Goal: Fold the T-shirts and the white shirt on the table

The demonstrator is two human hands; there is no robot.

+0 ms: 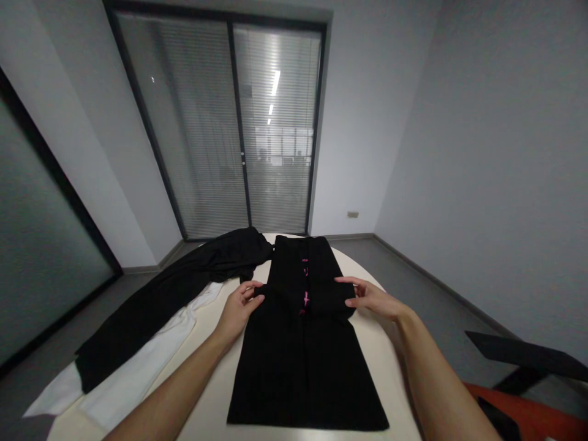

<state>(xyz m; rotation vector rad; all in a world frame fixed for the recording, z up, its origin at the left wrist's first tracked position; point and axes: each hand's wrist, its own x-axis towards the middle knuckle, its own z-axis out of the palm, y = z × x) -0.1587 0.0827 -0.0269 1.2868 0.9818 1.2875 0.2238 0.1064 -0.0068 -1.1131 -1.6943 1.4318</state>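
Observation:
A black garment [305,373] with pink markings along its middle lies lengthwise on a pale round table [206,367]. Its kind is not clear. Partway along, the cloth is raised in a fold running crosswise. My left hand [241,309] pinches the left end of this fold between thumb and fingers. At the right end, my right hand [370,297] grips the cloth the same way, its thumb on the near side. Both hands are level with each other, and the garment's wide hem spreads toward me.
On the table's left lie another black garment [169,294] and a white one [138,380], partly beneath it and hanging over the edge. An orange chair [533,413] with a black armrest [523,355] stands at the right. Beyond the table is a glass door [275,135] with blinds.

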